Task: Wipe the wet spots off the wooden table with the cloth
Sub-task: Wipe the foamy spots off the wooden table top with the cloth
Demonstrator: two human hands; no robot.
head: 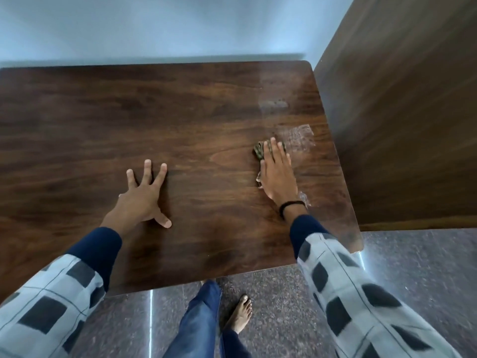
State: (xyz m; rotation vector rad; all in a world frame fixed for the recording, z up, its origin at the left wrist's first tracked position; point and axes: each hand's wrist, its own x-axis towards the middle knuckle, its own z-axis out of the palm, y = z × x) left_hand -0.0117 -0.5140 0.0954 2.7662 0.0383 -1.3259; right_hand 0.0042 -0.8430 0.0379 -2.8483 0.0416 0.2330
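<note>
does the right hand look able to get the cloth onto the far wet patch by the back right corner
Probably yes: the right hand presses the cloth on the wooden table, with only bare wood between it and the far wet patch.

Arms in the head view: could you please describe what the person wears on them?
The left sleeve and right sleeve are pale grey with dark square patches and thin lines, ending in navy cuffs. A thin black band circles the right wrist. Left hand and right hand are ungloved.

Pale wall (154,27) behind; brown wooden panel (400,112) at right; speckled stone floor (426,280) below, bare foot (241,315) on it
</note>
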